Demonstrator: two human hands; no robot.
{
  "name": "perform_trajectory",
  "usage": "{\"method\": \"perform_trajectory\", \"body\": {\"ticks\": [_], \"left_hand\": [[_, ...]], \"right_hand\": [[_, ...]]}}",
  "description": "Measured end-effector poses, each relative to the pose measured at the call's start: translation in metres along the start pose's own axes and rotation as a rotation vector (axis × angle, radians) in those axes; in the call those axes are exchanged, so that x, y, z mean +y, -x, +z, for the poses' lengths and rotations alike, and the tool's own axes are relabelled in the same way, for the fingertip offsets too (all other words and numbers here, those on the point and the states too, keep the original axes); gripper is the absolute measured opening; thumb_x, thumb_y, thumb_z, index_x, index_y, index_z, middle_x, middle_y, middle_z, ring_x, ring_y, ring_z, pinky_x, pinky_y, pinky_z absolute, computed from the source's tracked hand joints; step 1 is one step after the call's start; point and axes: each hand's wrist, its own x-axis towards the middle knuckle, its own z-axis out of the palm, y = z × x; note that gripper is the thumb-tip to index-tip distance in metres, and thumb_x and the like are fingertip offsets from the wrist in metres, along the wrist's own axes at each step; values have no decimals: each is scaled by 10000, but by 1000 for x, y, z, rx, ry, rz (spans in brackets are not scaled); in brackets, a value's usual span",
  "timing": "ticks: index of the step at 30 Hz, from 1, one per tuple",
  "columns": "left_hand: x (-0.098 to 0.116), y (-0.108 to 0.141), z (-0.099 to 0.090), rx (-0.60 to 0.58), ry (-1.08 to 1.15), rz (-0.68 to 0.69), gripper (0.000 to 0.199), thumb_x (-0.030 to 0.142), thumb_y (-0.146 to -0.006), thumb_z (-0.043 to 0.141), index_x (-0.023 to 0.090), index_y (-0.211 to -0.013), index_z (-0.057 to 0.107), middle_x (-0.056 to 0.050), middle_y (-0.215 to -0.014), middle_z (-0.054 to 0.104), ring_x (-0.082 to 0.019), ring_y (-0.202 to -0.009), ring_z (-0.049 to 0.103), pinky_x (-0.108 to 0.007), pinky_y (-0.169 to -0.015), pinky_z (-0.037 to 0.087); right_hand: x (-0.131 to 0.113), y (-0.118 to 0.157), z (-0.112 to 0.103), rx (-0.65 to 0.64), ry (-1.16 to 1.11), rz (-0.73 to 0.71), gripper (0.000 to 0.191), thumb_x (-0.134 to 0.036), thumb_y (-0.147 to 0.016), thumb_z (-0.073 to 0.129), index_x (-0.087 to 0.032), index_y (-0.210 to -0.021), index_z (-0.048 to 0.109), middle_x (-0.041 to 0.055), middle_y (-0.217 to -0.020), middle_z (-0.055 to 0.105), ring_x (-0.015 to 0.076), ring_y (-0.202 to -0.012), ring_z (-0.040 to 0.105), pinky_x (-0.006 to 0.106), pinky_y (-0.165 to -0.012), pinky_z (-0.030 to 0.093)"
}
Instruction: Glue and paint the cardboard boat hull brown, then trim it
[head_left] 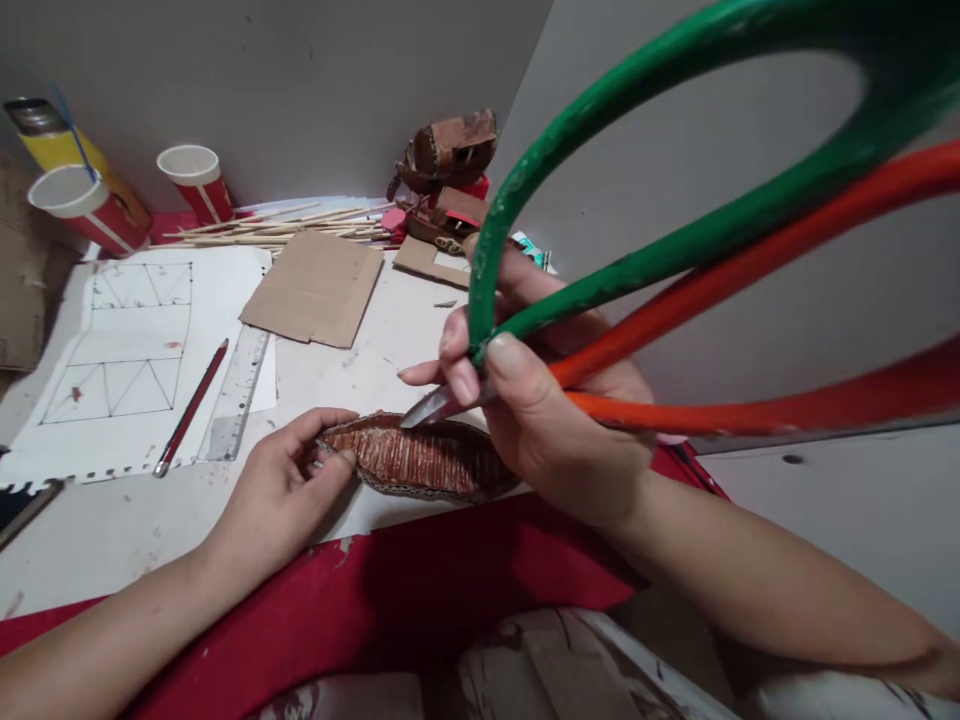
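Note:
A small boat-shaped cardboard piece, brown-red with ribbed strips across its inside, lies near the table's front edge. My left hand pinches its left end between thumb and fingers. In my right hand is a pair of scissors with green and orange handles, gripped near the pivot. The handles rise large and close to the camera, pointing up and right. Their closed blades point down-left, with the tip over or at the boat's far rim; contact is hard to tell. My right hand hides part of the boat's right end.
A ruler and a pencil lie on a paper with truss drawings. Behind are a cardboard square, thin wooden sticks, red cups, a yellow bottle and brown cardboard models by the wall.

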Motion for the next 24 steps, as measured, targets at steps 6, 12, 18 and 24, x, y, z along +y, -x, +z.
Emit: {"method": "perform_trajectory", "body": {"ticks": [6, 12, 18, 24], "left_hand": [[1, 0, 1, 13, 9, -24, 354, 395, -837, 646, 193, -1127, 658, -21, -759, 649, -270, -916, 653, -372, -812, 505], [2, 0, 1, 31, -37, 13, 350, 394, -829, 640, 191, -1113, 666, -40, -839, 691, -251, -879, 647, -345, -764, 498], [2, 2, 2, 63, -52, -18, 382, 397, -807, 652, 184, -1125, 664, -60, -924, 730, -211, -776, 625, -299, -651, 471], [5, 3, 4, 69, -38, -65, 430, 402, -775, 667, 182, -1144, 657, -41, -815, 719, -238, -808, 664, -276, -589, 474]], "right_hand": [[10, 10, -5, -59, 105, 92, 291, -314, -963, 597, -303, -1254, 597, -20, -914, 595, 110, -726, 593, 403, -924, 585], [11, 15, -11, -112, 230, 123, 185, -400, -973, 566, -248, -1056, 634, -13, -805, 570, 166, -854, 639, 429, -947, 560], [-4, 9, -8, -7, -38, 64, 295, -304, -941, 619, -290, -1235, 588, -22, -891, 587, 99, -693, 568, 405, -926, 588], [-3, 16, -6, -101, -147, 236, 373, -303, -938, 599, -288, -1308, 551, -9, -887, 592, 122, -711, 558, 342, -788, 599]]}}
